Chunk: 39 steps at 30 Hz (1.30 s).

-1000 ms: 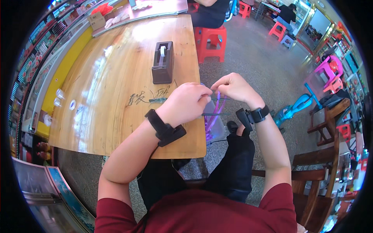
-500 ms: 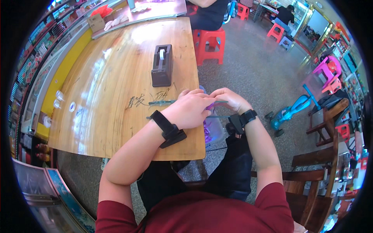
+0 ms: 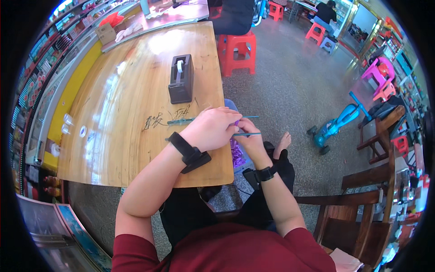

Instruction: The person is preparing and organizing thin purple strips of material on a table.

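Note:
My left hand lies knuckles-up over the near right edge of the table, fingers curled in. Close against its fingertips is my right hand, also curled, just off the table edge. A small purple piece shows between the two hands' fingertips; most of it is hidden. Two thin dark green rods run crosswise under my left hand: a far rod and a near rod. Whether the left palm grips the rods cannot be seen. Below the hands, a translucent bin contains purple shreds or strips.
A black tape dispenser stands on the wooden table, beyond handwritten marks. A red stool and a seated person are past the far edge. On the right are a blue ride-on toy and a wooden chair.
My right hand has come left and nearer to me, tucking in beside the left hand, its forearm swinging inward. A bare foot now shows at the right. The view has shifted slightly.

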Motion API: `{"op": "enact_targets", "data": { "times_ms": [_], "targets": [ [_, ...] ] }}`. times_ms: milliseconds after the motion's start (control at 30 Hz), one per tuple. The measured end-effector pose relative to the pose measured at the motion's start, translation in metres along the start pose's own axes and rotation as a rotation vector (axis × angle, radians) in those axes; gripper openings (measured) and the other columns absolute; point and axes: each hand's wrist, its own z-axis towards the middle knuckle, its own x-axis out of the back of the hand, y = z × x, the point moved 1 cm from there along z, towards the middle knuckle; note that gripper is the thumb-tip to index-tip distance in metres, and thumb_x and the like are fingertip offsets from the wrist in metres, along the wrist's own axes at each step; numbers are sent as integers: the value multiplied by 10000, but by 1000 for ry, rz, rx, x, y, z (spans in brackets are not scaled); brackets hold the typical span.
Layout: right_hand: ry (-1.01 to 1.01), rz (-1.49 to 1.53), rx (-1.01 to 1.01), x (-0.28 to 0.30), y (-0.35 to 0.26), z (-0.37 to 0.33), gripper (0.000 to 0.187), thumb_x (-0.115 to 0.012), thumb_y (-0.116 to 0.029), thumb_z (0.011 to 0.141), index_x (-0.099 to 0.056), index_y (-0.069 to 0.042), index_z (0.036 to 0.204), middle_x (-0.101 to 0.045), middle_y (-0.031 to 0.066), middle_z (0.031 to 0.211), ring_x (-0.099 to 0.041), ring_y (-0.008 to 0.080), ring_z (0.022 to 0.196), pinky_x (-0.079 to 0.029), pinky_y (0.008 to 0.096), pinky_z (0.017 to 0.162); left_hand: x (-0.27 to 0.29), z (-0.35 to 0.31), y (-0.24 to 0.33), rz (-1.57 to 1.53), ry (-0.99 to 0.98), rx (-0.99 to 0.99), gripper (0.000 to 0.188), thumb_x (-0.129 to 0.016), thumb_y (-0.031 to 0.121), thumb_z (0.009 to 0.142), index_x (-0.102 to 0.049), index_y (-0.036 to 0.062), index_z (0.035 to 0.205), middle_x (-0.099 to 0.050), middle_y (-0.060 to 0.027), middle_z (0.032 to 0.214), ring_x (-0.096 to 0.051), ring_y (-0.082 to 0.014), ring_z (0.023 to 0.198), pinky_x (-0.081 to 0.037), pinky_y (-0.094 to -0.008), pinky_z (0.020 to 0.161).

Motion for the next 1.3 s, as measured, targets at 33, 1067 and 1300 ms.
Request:
{"op": "enact_targets", "data": {
  "times_ms": [33,1067,1300],
  "targets": [
    [4,2,2,-6,0,-3,177,-710,-3,783,-646,-4,948,-602,82,1168,-577,187,1078,-464,312,906,1,-1,1,4,10,6,311,-567,110,870,-619,8,1160,-637,-202,1133,-589,-348,1097,-452,-401,982],
    [110,-394,-129,-4,-53,-118,153,-748,-109,797,-726,-40,931,-639,150,1204,-627,264,1072,-478,335,917,-2,2,-5,96,-142,126,391,-516,188,924,-558,91,1301,-547,-212,1309,-464,-377,1272,-365,-398,1076],
    [-135,-94,-380,4,-89,-159,136,-716,-126,833,-731,-29,926,-698,117,1026,-652,239,1014,-468,351,941,8,-3,0,-42,-141,194,372,-524,198,926,-574,71,1272,-540,-220,1273,-508,-377,1200,-396,-375,1037]
  ]
}}
